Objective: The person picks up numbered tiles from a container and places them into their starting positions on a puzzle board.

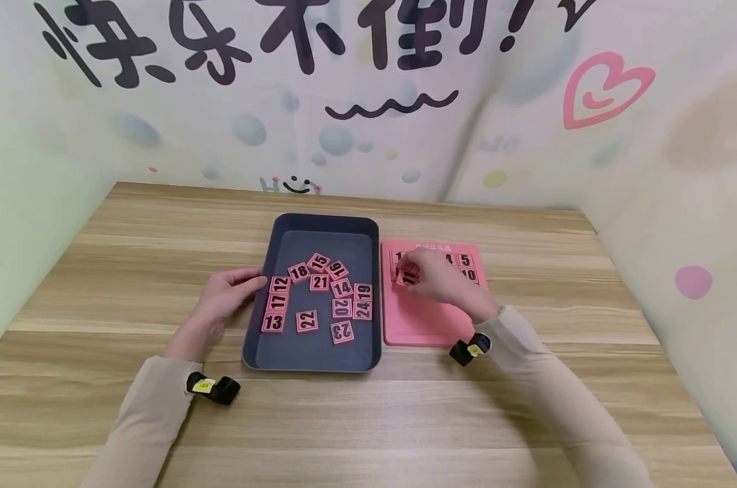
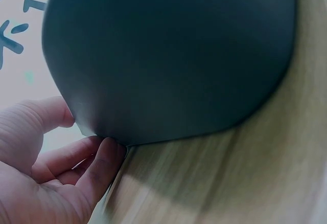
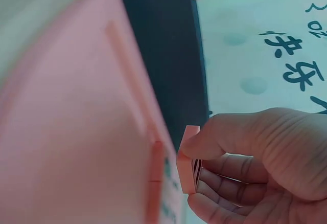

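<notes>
My left hand (image 1: 222, 298) holds the left rim of the dark grey tray (image 1: 313, 354). In the left wrist view, thumb and fingers pinch the tray's edge (image 2: 97, 134). Pink square number tiles lie loose in it, such as 22 (image 1: 307, 320), 21 (image 1: 319, 282) and 13 (image 1: 274, 322). Between the thumb and fingers of my right hand (image 1: 437, 276) is the pink number tile 11 (image 1: 408, 276), tilted close over the upper left of the pink puzzle board (image 1: 414, 322). Tiles 5 (image 1: 465, 260) and 10 (image 1: 469, 274) sit on the board; the hand hides others in those rows.
Tray and board stand side by side on a wood-grain table (image 1: 545, 271). Behind the table hangs a pale backdrop (image 1: 368, 156) with black lettering and coloured dots. Each wrist wears a black strap-on camera, the left (image 1: 213, 388) lying near the tray's lower left.
</notes>
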Demonstrator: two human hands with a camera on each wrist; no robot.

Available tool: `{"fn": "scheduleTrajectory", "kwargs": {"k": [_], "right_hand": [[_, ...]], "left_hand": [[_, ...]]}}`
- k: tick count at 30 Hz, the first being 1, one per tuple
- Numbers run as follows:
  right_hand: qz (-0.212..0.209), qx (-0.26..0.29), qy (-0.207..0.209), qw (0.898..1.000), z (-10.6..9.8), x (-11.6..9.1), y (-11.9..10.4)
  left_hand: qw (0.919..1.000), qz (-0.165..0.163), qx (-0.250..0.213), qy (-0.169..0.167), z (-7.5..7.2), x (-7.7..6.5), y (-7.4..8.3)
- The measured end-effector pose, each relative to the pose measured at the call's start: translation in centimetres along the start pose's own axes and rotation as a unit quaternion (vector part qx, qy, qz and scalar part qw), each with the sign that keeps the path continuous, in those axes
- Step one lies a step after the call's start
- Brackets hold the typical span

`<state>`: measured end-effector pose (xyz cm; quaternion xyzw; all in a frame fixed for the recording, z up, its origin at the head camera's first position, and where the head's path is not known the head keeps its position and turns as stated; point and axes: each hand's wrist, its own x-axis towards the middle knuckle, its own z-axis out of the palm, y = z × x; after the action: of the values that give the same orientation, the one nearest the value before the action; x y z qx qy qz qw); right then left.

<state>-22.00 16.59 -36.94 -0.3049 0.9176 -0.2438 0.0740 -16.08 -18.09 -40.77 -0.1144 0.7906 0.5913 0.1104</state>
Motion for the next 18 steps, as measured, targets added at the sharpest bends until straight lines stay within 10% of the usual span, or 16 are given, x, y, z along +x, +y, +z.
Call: {"fn": "scheduleTrajectory", "kwargs": {"k": [18], "right_hand": [[0.006,0.008,-0.016,1.0,1.8,-1.8,1.0]], "left_hand": [[1.0,0.0,0.008,0.003,0.1,0.0,0.2]]}}
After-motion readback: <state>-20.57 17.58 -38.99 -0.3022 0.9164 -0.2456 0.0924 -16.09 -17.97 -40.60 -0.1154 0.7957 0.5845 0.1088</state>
